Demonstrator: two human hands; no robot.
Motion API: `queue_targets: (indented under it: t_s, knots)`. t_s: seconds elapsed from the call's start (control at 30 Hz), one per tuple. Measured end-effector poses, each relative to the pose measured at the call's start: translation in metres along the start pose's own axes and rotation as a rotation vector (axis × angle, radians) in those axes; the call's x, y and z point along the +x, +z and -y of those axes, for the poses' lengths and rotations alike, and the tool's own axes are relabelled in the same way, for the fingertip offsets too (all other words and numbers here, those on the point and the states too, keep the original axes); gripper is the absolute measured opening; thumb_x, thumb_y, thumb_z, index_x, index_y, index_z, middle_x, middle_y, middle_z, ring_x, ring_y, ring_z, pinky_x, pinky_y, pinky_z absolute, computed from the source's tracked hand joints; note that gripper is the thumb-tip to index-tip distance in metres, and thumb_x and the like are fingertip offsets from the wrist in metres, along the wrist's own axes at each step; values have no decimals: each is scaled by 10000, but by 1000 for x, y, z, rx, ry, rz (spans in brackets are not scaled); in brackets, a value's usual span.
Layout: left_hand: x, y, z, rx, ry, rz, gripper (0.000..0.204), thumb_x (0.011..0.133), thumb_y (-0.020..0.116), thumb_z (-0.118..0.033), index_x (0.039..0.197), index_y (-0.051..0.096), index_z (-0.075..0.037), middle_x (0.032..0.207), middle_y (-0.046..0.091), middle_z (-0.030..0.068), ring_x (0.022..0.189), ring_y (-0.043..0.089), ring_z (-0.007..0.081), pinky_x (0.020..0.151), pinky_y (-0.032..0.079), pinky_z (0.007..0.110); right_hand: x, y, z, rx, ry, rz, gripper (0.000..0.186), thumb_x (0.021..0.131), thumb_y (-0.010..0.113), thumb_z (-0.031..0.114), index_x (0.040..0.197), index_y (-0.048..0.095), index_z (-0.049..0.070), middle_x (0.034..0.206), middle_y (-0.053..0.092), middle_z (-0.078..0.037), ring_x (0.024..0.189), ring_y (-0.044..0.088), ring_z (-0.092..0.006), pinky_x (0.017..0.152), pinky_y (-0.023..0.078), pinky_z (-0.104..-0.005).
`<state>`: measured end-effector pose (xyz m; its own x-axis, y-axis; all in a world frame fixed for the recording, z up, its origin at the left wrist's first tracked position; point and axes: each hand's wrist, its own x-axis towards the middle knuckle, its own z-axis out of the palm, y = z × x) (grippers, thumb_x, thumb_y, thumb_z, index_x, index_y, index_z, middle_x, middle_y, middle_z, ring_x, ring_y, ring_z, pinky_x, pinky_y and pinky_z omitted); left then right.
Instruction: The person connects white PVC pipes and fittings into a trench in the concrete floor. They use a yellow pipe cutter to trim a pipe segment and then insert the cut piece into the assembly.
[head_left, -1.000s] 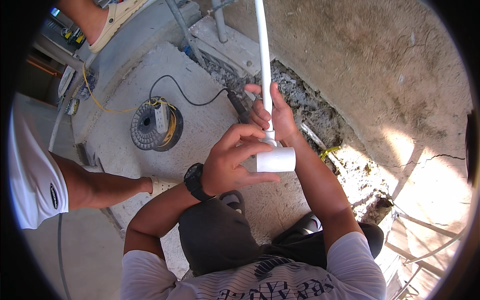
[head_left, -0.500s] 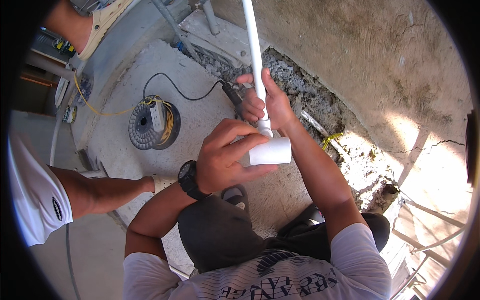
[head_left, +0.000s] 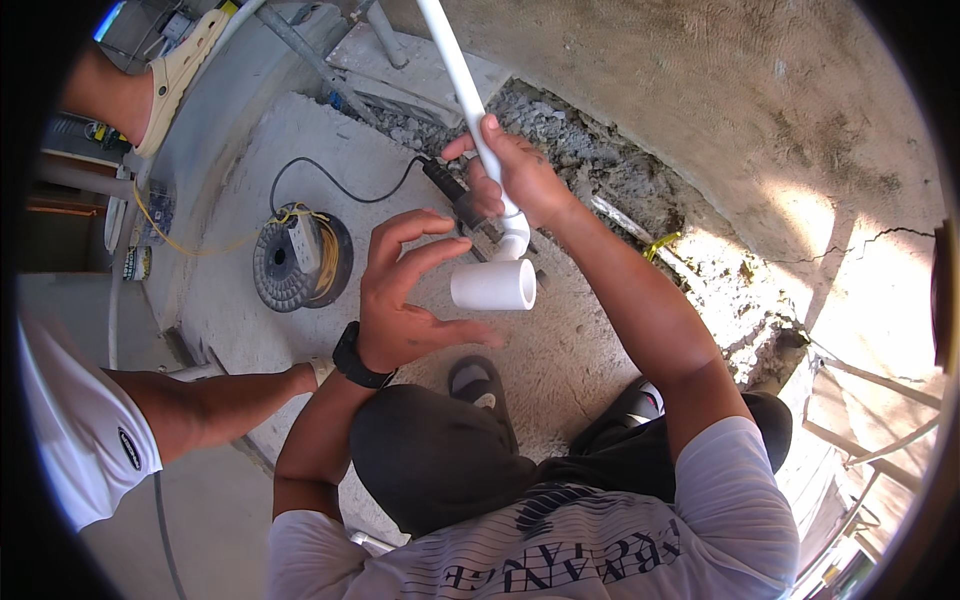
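Observation:
My right hand (head_left: 505,170) grips a long white plastic pipe (head_left: 450,55), which runs up out of view and bends at an elbow (head_left: 512,235) into a short, wide white tee fitting (head_left: 483,286). My left hand (head_left: 405,295), wearing a black watch, is open just left of the fitting, fingers spread and apart from it; the fitting's open end faces right. Behind the pipe a dark power tool (head_left: 445,183) with a black cord lies on the concrete slab (head_left: 370,245), partly hidden by my right hand and the elbow.
A cable reel (head_left: 285,265) with power strip sits left. A co-worker's legs (head_left: 200,405) and sandalled foot (head_left: 175,85) are at left. A rubble trench (head_left: 600,135) runs along the rough wall (head_left: 750,100). Metal pipes (head_left: 310,60) stand at top; a metal frame (head_left: 880,420) is at right.
My left fingers have come away from the fitting and spread open. My right hand has moved up-left with the pipe, now more tilted, and the fitting has turned, showing its opening.

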<state>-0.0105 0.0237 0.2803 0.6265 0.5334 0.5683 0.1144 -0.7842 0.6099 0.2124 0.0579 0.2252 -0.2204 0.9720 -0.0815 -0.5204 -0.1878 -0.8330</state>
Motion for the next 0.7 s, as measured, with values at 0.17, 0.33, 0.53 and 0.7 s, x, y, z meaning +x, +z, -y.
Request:
queue_targets:
  t_s: [0.17, 0.33, 0.53, 0.7]
  knots:
    - [19, -12, 42, -327, -470, -167, 819, 989, 615, -568, 1500, 406, 38, 1447, 520, 188, 1369, 499, 294, 1141, 384, 459, -13, -21, -3, -376, 10, -119, 564, 1080, 445, 544, 1049, 642, 17, 557, 438, 5, 458, 444, -111, 474, 401, -288]
    - [111, 1, 54, -653, -640, -176, 682, 1091, 478, -446, 1549, 309, 29, 1492, 485, 222, 1393, 480, 327, 1137, 392, 491, -39, -34, 20, -747, -31, -166, 600, 1048, 489, 595, 1008, 680, 28, 689, 578, -20, 640, 563, -107, 593, 468, -299]
    - [190, 24, 30, -895, -430, -36, 579, 1121, 395, -344, 1532, 243, 36, 1530, 418, 290, 1430, 439, 400, 1145, 433, 561, -111, -64, 63, -962, 41, -168, 628, 1054, 427, 626, 1069, 679, 51, 748, 594, -50, 741, 611, -159, 681, 508, -369]
    - [220, 89, -8, -1017, -424, 134, 432, 1117, 429, -280, 1439, 393, 6, 1457, 513, 284, 1384, 505, 398, 1132, 455, 542, -205, -163, 77, -1081, 113, -165, 659, 1039, 379, 675, 1069, 654, 77, 702, 558, -55, 698, 619, -193, 646, 515, -397]
